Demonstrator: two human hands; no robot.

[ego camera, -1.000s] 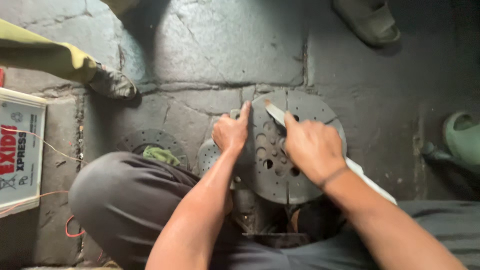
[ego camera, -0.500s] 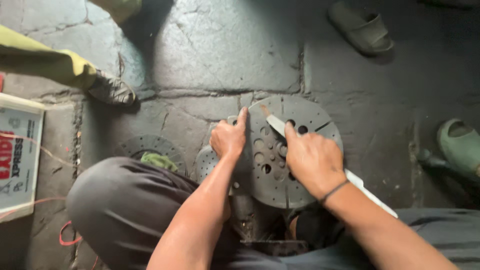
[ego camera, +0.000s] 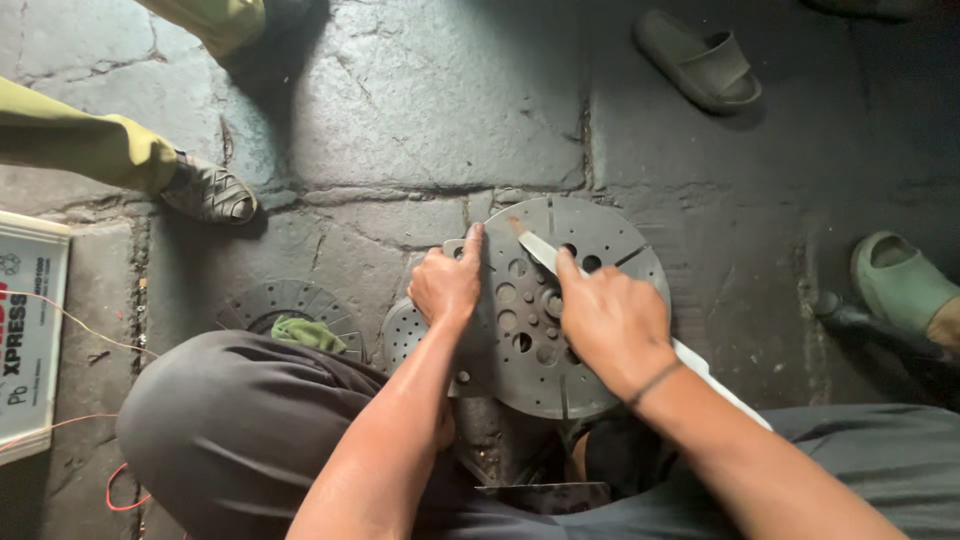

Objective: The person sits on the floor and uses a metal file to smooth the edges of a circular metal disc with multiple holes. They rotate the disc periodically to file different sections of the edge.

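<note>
a round dark grey metal disc with many holes (ego camera: pixel 545 345) lies on the cracked stone floor (ego camera: pixel 420 120) between the person's knees. the left hand (ego camera: pixel 447 285) grips the disc's left edge. the right hand (ego camera: pixel 610 320) is closed around a flat pale metal file (ego camera: pixel 540 250), its tip resting on the disc's upper face.

dark grey perforated disc (ego camera: pixel 545 320), green sandal (ego camera: pixel 900 280), olive trousers (ego camera: pixel 90 135)

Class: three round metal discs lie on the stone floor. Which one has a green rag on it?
The dark ringed disc at the left by the knee; the green rag lies on it. The other two lie under the hands.
</note>
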